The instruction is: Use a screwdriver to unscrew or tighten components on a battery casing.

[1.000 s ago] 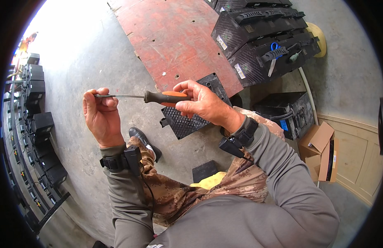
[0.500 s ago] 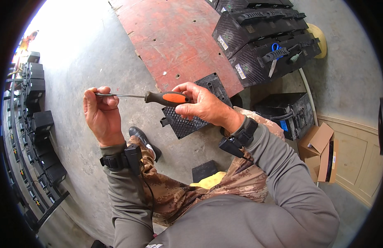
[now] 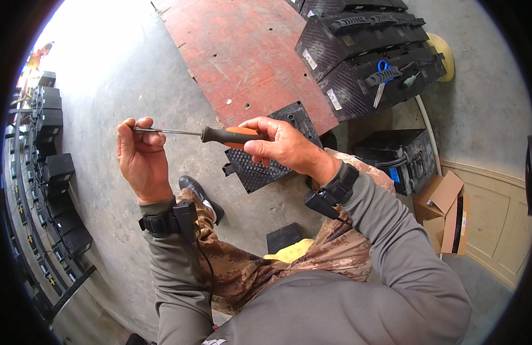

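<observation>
I hold a screwdriver with an orange and dark grey handle (image 3: 226, 135) level across my body. My left hand (image 3: 141, 155) pinches the tip end of its thin metal shaft (image 3: 177, 131) with thumb and fingers. My right hand (image 3: 286, 146) grips the handle, thumb underneath and fingers curled over it. Just below lies a black textured plate (image 3: 251, 172) with a tab at its left, partly hidden by my right hand and overlapping a worn red board (image 3: 220, 63).
Black cases (image 3: 335, 52) are stacked at upper right, with blue-handled scissors (image 3: 384, 69) on one. Another black box (image 3: 412, 158) and an open carton (image 3: 453, 213) stand at right. Black units (image 3: 59, 169) line the left. A yellow cloth (image 3: 289, 250) lies between my legs.
The screwdriver handle has turned about its axis, its orange panel facing up half a second ago and now turned partly away. My hands have barely shifted.
</observation>
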Demonstrator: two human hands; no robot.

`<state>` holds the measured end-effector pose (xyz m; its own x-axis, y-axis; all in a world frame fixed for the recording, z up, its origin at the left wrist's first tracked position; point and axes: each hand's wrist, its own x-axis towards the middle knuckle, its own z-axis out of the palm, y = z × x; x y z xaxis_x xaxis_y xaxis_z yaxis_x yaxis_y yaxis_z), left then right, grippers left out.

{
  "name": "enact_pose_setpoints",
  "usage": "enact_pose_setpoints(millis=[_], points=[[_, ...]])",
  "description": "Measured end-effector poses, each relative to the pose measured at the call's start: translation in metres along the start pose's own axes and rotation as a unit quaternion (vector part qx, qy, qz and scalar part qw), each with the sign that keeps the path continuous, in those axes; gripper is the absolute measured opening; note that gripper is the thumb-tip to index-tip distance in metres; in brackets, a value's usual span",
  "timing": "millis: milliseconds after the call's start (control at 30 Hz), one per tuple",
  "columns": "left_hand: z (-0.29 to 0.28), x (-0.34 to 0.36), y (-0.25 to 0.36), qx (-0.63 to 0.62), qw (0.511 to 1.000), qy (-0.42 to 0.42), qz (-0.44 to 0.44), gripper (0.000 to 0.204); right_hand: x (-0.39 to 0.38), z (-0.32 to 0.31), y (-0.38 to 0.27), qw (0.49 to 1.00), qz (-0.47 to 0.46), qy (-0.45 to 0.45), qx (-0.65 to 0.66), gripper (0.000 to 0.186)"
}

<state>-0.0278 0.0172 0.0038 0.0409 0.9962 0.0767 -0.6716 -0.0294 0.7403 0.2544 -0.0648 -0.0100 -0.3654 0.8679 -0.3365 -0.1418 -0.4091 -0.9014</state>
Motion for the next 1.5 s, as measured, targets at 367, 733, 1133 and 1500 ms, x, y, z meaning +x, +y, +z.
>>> enact_pose_setpoints(millis=[367,733,1133,1500], points=[[0.001,-0.001,0.003,-0.017,0.999,-0.04,-0.02,0.029,-0.003,-0.006,-0.001,0.997,0.055,-0.024,0.055,0.05],[0.005,-0.001,-0.001,0.012,1.0,0.011,-0.001,0.029,-0.002,0.004,0.002,0.999,-0.025,0.039,0.009,0.042],[0.003,-0.001,-0.002,0.021,1.0,-0.003,-0.002,0.027,-0.003,0.003,0.002,1.0,-0.015,-0.014,-0.021,0.049],[0.003,0.001,0.0,0.001,1.0,-0.013,-0.014,0.028,-0.008,-0.004,-0.01,0.994,0.065,-0.08,0.036,0.049]])
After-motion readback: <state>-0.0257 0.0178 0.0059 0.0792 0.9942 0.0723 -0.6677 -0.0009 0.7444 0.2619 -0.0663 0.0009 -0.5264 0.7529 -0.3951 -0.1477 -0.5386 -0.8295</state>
